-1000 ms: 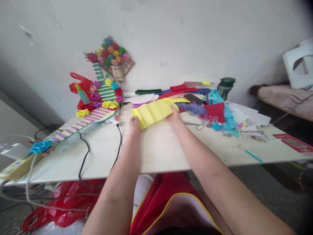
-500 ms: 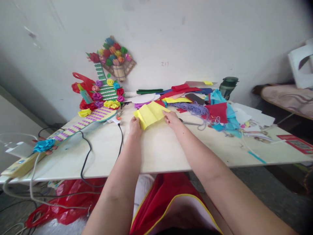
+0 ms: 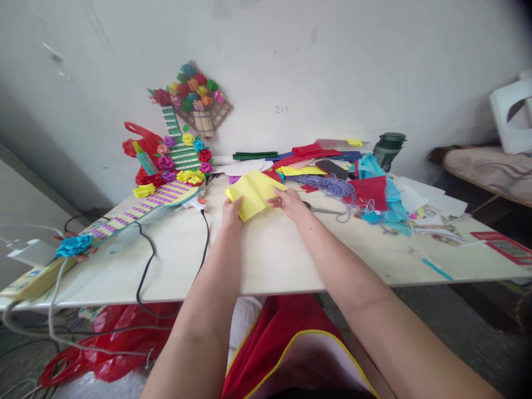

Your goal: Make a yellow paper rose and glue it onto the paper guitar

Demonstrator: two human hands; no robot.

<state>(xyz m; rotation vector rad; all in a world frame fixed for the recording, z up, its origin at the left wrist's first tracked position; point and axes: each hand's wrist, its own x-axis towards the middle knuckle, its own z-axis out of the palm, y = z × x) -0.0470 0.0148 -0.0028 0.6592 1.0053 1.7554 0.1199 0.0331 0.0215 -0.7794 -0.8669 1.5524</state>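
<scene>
A yellow sheet of crepe paper [image 3: 254,194] is held up over the table between my hands, creased down its middle. My left hand [image 3: 231,215] pinches its lower left edge. On the other side, my right hand [image 3: 287,203] grips the right edge between thumb and fingers. Just right of that hand lie scissors [image 3: 326,210], their handles partly hidden. Lilac yarn [image 3: 328,185] and a red piece [image 3: 368,192] rest behind them.
On the table [image 3: 274,260], a guitar-shaped craft [image 3: 145,205] with paper roses is at left, near a hot glue gun [image 3: 194,203] and its black cord. A power strip [image 3: 39,280] sits at the left edge. Behind are coloured sheets and a dark green bottle [image 3: 388,151].
My right hand's fingers have shifted along the yellow paper's right edge and spread a little. The left hand has moved slightly, still gripping. The paper's angle has changed a little.
</scene>
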